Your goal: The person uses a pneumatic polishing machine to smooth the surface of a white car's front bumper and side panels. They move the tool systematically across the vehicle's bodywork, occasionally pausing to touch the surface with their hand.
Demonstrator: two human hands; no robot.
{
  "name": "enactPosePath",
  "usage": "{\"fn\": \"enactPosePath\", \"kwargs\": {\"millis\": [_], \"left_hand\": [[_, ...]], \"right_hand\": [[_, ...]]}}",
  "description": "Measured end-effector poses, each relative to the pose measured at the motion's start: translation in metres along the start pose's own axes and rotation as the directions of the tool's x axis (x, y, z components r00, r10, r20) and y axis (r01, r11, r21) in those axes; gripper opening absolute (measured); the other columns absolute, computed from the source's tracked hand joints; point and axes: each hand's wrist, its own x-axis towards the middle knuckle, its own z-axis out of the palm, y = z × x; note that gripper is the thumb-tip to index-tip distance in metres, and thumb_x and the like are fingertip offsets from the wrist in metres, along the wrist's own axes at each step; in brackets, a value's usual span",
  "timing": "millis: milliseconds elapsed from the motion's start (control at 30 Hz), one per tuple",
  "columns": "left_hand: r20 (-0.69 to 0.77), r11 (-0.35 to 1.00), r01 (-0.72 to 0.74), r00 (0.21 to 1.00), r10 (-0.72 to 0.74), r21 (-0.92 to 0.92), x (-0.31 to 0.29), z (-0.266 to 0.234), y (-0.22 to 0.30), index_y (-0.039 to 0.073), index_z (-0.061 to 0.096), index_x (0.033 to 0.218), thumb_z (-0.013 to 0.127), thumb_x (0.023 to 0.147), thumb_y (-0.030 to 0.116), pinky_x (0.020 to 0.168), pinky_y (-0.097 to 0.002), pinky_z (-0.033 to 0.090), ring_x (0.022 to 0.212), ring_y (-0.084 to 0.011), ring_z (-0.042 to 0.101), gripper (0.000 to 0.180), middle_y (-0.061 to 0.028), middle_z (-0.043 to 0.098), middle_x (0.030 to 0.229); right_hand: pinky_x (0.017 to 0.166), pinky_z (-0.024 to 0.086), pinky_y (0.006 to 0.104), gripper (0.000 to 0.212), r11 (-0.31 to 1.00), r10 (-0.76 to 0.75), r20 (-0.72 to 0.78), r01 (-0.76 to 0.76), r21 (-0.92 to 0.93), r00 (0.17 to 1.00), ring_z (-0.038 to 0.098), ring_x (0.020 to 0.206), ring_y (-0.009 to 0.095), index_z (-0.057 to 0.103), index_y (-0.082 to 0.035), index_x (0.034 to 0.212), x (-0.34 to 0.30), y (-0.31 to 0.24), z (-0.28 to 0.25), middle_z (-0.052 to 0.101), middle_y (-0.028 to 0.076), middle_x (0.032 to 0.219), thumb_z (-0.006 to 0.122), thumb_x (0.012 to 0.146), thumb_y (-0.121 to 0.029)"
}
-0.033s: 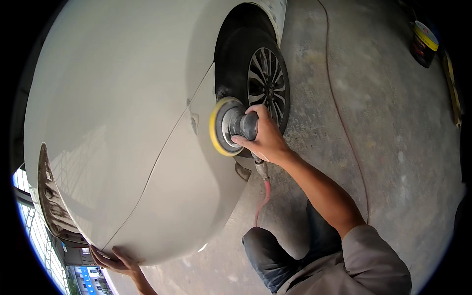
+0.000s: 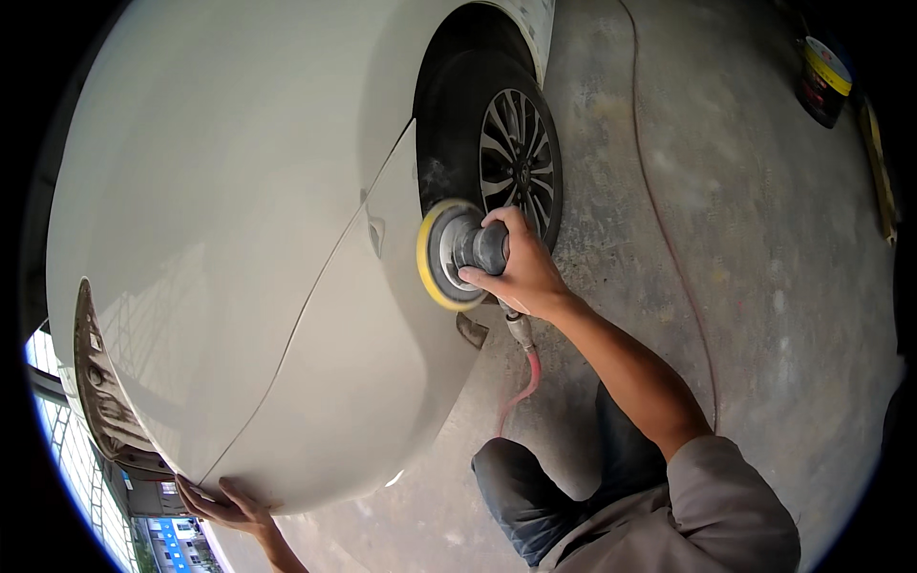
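Seen from the head camera, the right hand (image 2: 516,272) wraps its fingers and thumb around the grey metal body of a pneumatic orbital sander (image 2: 460,253), gripping it firmly from the side. The tool's round disc has a yellow foam backing pad (image 2: 426,256), whose flat face is pressed against the car's white bumper (image 2: 315,382) just beside the wheel arch. A reddish rubber air hose (image 2: 521,382) hangs from a metal fitting under the sander and curls down to the floor near the person's knee.

The bumper is a smooth, glossy, rounded shell that bulges toward the camera; a thin dark panel seam (image 2: 306,315) runs diagonally across it from the wheel arch to its lower edge. Behind the sander sits the black rubber tyre with a multi-spoke alloy wheel (image 2: 516,162), silver and dark.

The left hand (image 2: 224,506) lies at the lower rim of the bumper, fingers spread and flat against the painted edge, bracing there rather than grasping anything.

The floor is rough grey concrete (image 2: 764,286), mottled and dusty. A thin reddish cord (image 2: 669,229) trails across it in a long curve. At the upper right stands a dark round tin with a yellow rim (image 2: 823,76). The person wears a grey sleeve (image 2: 716,506) and dark blue jeans (image 2: 535,487), crouched.
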Motion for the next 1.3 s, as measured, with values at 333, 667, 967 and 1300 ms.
{"fn": "enactPosePath", "kwargs": {"millis": [333, 667, 967, 1300], "left_hand": [[-0.017, 1.0, -0.004, 1.0, 0.004, -0.004, 0.002, 0.001, 0.004, 0.002, 0.041, 0.15, 0.049, 0.101, 0.044, 0.105, -0.0585, 0.04, 0.134, -0.0391, 0.041, 0.065, -0.0221, 0.041, 0.147], [0.009, 1.0, 0.002, 1.0, -0.002, -0.016, 0.002, -0.003, 0.005, 0.004, 0.042, 0.15, 0.051, 0.103, 0.038, 0.105, -0.0563, 0.044, 0.135, -0.0376, 0.042, 0.059, -0.0209, 0.041, 0.147], [-0.008, 0.999, -0.039, 0.999, 0.039, -0.018, 0.0, -0.001, 0.0, 0.003, 0.044, 0.149, 0.052, 0.103, 0.037, 0.103, -0.0548, 0.045, 0.133, -0.0371, 0.044, 0.058, -0.0218, 0.043, 0.147], [-0.026, 0.999, -0.035, 0.999, 0.034, -0.04, 0.002, 0.001, 0.001, 0.002, 0.044, 0.149, 0.052, 0.103, 0.037, 0.102, -0.0531, 0.046, 0.131, -0.0367, 0.046, 0.058, -0.0221, 0.045, 0.146]], "right_hand": [[0.071, 0.055, 0.0364, 0.068, 0.996, -0.083, -0.016, 0.083, -0.025, 0.996, 0.061, 0.075, 0.022, 0.04, -0.004, 0.126, 0.023, -0.039, -0.002, 0.049, 0.016, 0.112, 0.085, 0.079, -0.022], [0.07, 0.058, 0.0361, 0.067, 0.979, -0.185, 0.017, 0.185, -0.08, 0.983, 0.064, 0.073, 0.022, 0.039, -0.003, 0.123, 0.027, -0.04, -0.008, 0.049, 0.017, 0.111, 0.086, 0.078, -0.019], [0.073, 0.056, 0.0383, 0.067, 0.97, -0.241, -0.045, 0.24, -0.029, 0.969, 0.061, 0.074, 0.022, 0.041, -0.002, 0.122, 0.043, -0.039, -0.006, 0.049, 0.017, 0.109, 0.086, 0.078, -0.02], [0.072, 0.055, 0.0366, 0.067, 0.979, -0.199, -0.035, 0.2, 0.025, 0.979, 0.058, 0.073, 0.02, 0.041, -0.002, 0.123, 0.033, -0.034, 0.001, 0.048, 0.015, 0.109, 0.087, 0.077, -0.017]]}}
